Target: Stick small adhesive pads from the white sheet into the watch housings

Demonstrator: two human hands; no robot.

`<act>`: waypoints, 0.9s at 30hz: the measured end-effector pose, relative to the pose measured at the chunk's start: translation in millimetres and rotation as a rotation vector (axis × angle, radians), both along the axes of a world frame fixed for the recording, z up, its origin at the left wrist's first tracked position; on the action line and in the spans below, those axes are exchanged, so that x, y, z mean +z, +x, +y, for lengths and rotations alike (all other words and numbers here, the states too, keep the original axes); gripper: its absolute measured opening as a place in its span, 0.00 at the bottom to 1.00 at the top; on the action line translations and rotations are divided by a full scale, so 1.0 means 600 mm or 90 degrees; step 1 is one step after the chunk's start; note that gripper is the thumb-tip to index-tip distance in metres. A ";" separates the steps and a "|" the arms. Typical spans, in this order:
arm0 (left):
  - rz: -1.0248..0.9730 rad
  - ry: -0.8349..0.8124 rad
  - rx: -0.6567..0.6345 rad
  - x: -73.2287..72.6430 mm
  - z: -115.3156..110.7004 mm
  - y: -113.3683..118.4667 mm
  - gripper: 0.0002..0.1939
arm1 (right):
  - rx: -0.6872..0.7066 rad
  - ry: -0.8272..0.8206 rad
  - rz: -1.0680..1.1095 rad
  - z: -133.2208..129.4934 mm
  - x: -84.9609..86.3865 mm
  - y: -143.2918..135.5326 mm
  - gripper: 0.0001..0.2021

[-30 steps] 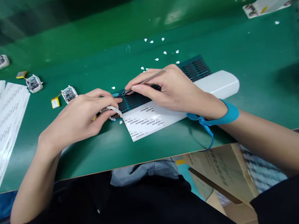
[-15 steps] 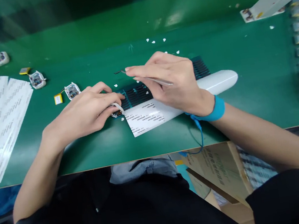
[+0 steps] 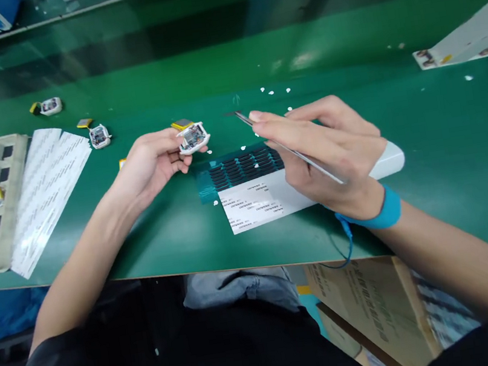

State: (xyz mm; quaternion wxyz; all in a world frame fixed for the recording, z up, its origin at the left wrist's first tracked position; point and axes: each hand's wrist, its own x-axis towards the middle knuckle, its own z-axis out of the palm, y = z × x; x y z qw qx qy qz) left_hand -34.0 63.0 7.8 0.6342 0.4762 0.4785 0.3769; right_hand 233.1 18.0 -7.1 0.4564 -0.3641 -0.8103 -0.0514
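My left hand (image 3: 151,160) grips a small white watch-like housing (image 3: 194,139) between thumb and fingers, tilted so its circuit board shows. A yellow-edged battery (image 3: 182,124) sits at the housing's upper edge. In my right hand (image 3: 330,148) is a pair of metal tweezers (image 3: 307,161), pointing left. A thin dark strip (image 3: 230,113) shows at the tips, apart from the housing. Below the hands lies a teal sheet with rows of black strips (image 3: 242,168). Printed white backing paper (image 3: 252,206) runs along its near side, partly hidden by my right hand.
Two similar housings (image 3: 99,136) with batteries lie at the left, behind printed white strips (image 3: 46,194). A compartment tray (image 3: 22,155) stands at far left. White specks (image 3: 271,92) dot the green table (image 3: 165,243). A blue wrist strap (image 3: 388,207) trails a cord.
My left hand has lifted the housing off the table edge of the strip sheet and turned it board-up. The tweezers remain in my right hand with the dark strip. The view has shifted left.
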 end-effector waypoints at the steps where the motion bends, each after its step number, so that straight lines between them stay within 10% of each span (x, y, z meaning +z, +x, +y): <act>1: -0.002 0.007 0.000 0.000 -0.005 0.004 0.06 | 0.026 0.023 -0.004 -0.004 0.000 -0.001 0.21; 7: -0.052 0.001 0.047 0.005 -0.040 0.029 0.09 | 0.173 0.021 -0.110 -0.026 0.011 -0.001 0.21; 20: -0.088 0.018 0.157 0.008 -0.065 0.045 0.16 | 0.100 0.214 -0.176 -0.016 0.002 -0.018 0.12; 27: -0.077 0.043 0.177 -0.008 -0.070 0.048 0.16 | 0.123 0.073 -0.243 -0.028 0.007 -0.009 0.16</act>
